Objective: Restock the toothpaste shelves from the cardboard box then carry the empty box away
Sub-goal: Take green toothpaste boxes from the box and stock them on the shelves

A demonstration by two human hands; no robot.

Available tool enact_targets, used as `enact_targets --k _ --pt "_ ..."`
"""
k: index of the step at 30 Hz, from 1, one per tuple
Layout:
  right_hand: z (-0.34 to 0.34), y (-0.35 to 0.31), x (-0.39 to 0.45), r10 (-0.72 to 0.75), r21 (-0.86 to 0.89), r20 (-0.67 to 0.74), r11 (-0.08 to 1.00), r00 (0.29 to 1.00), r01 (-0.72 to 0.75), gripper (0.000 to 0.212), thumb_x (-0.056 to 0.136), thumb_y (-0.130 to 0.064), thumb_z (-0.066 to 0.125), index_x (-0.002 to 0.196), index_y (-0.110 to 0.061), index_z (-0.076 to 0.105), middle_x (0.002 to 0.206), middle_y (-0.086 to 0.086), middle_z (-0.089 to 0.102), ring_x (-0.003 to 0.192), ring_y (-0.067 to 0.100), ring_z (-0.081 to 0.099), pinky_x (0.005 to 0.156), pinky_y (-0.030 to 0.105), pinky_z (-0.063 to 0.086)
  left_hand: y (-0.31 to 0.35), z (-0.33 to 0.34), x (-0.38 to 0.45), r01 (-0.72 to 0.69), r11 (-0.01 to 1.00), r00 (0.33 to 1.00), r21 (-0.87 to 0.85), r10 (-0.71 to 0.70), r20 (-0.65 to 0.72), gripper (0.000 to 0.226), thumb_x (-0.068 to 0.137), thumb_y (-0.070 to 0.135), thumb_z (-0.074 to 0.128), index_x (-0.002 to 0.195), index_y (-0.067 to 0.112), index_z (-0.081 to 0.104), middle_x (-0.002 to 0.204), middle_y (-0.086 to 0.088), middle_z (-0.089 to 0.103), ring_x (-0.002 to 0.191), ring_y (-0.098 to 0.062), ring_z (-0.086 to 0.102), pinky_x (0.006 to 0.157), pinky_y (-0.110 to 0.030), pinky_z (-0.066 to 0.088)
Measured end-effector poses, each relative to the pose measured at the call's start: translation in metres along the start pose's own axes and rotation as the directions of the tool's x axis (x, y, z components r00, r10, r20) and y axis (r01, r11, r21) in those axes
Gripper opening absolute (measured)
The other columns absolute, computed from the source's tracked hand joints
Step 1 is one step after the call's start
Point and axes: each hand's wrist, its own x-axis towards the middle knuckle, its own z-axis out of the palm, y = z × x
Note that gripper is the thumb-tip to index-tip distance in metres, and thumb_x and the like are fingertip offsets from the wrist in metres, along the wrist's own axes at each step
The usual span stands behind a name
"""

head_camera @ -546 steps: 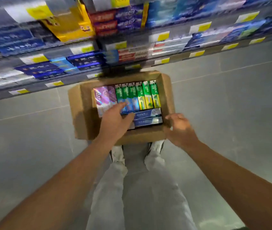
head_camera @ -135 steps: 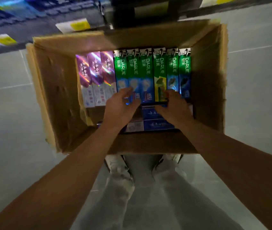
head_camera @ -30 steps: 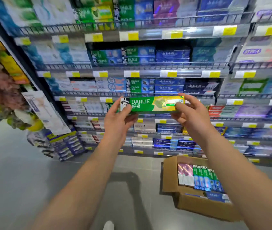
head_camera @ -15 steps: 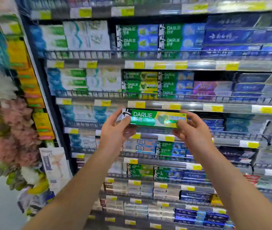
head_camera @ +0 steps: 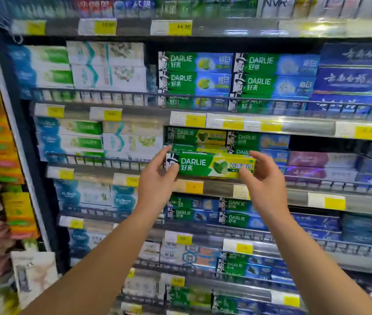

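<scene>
A green and yellow Darlie toothpaste carton (head_camera: 212, 165) is held level in front of a shelf row (head_camera: 260, 192). My left hand (head_camera: 157, 185) pinches its left end between thumb and fingers. My right hand (head_camera: 264, 178) grips its right end. The carton sits just before a stack of matching green and yellow Darlie cartons (head_camera: 197, 137) on that shelf, at the wire rail's height. The cardboard box is out of view.
Shelves of toothpaste cartons fill the view, each row with a wire front rail (head_camera: 203, 98) and yellow price tags (head_camera: 194, 120). Blue cartons (head_camera: 353, 80) stand at the right. Yellow and orange packs (head_camera: 3, 155) hang on the left end panel.
Both hands have carried the carton forward to the shelf with the matching cartons. The view has moved closer to the shelves.
</scene>
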Motion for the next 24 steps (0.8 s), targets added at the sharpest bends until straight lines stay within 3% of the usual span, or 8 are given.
enact_targets --k 1,4,7,11,14,17,20,24 --pt "0.005 0.004 0.012 0.011 0.013 -0.013 1.0 1.0 -0.011 0.043 0.09 -0.02 0.066 0.132 -0.022 0.055 0.111 -0.004 0.056 0.103 0.009 0.051 0.088 0.024 0.042 0.0 0.006 0.012 -0.017 0.999 1.0 0.031 0.017 -0.021 0.044 0.097 0.026 0.057 0.133 0.051 0.049 0.107 -0.012 0.056 0.066 -0.001 0.053 0.071 -0.023 0.049" --pt "0.019 0.015 0.042 0.027 0.05 -0.026 0.998 0.999 -0.026 0.047 0.091 -0.022 0.066 0.136 -0.023 0.052 0.122 -0.001 0.057 0.114 0.012 0.052 0.093 0.026 0.043 0.0 0.022 0.041 -0.043 0.995 0.995 0.086 0.05 -0.088 0.045 0.097 0.028 0.056 0.137 0.047 0.047 0.107 0.022 0.042 0.079 0.014 0.05 0.084 -0.024 0.043" --pt "0.03 0.022 0.061 0.043 0.088 -0.038 0.995 0.998 -0.039 0.048 0.091 -0.022 0.067 0.136 -0.022 0.052 0.128 -0.002 0.057 0.118 0.009 0.052 0.095 0.023 0.042 -0.005 0.03 0.062 -0.05 0.994 0.99 0.1 0.063 -0.127 0.044 0.098 0.03 0.055 0.136 0.05 0.046 0.112 0.025 0.04 0.087 0.02 0.046 0.081 -0.013 0.036" --pt "0.039 0.024 0.071 0.035 0.146 -0.072 0.989 0.997 -0.024 0.044 0.09 -0.021 0.068 0.132 -0.025 0.054 0.126 -0.007 0.058 0.113 0.002 0.051 0.099 0.025 0.044 -0.014 0.034 0.079 -0.068 0.994 0.982 0.091 0.083 -0.171 0.045 0.097 0.029 0.056 0.137 0.047 0.047 0.11 0.029 0.043 0.079 0.026 0.047 0.063 0.003 0.035" --pt "0.046 0.026 0.075 0.013 0.167 -0.11 0.986 0.994 0.006 0.044 0.091 -0.021 0.067 0.132 -0.026 0.053 0.122 -0.013 0.056 0.114 0.0 0.05 0.096 0.022 0.043 -0.018 0.037 0.085 -0.096 0.995 0.969 0.036 0.102 -0.223 0.044 0.095 0.026 0.06 0.134 0.045 0.052 0.114 0.031 0.048 0.09 0.02 0.052 0.076 -0.004 0.044" --pt "0.052 0.028 0.08 0.005 0.185 -0.143 0.983 0.99 0.021 0.042 0.091 -0.019 0.066 0.131 -0.024 0.053 0.12 -0.015 0.055 0.113 0.0 0.05 0.094 0.02 0.041 -0.023 0.043 0.088 -0.132 0.991 0.95 -0.013 0.123 -0.286 0.043 0.093 0.023 0.063 0.13 0.043 0.057 0.127 0.023 0.053 0.112 -0.001 0.057 0.096 -0.025 0.049" --pt "0.059 0.03 0.084 0.004 0.175 -0.156 0.984 0.988 0.023 0.042 0.091 -0.017 0.066 0.13 -0.022 0.054 0.12 -0.012 0.056 0.113 0.002 0.051 0.092 0.018 0.041 -0.027 0.045 0.092 -0.135 0.991 0.934 -0.016 0.121 -0.337 0.041 0.091 0.02 0.066 0.126 0.041 0.058 0.122 0.012 0.062 0.104 -0.005 0.061 0.094 -0.029 0.052" --pt "0.065 0.035 0.09 -0.008 0.175 -0.129 0.984 0.992 0.03 0.042 0.09 -0.015 0.068 0.129 -0.021 0.056 0.12 -0.01 0.06 0.111 0.002 0.055 0.088 0.009 0.042 -0.032 0.044 0.098 -0.111 0.993 0.92 -0.029 0.092 -0.381 0.035 0.089 0.019 0.069 0.119 0.034 0.059 0.102 0.023 0.061 0.097 0.002 0.059 0.089 -0.025 0.052"
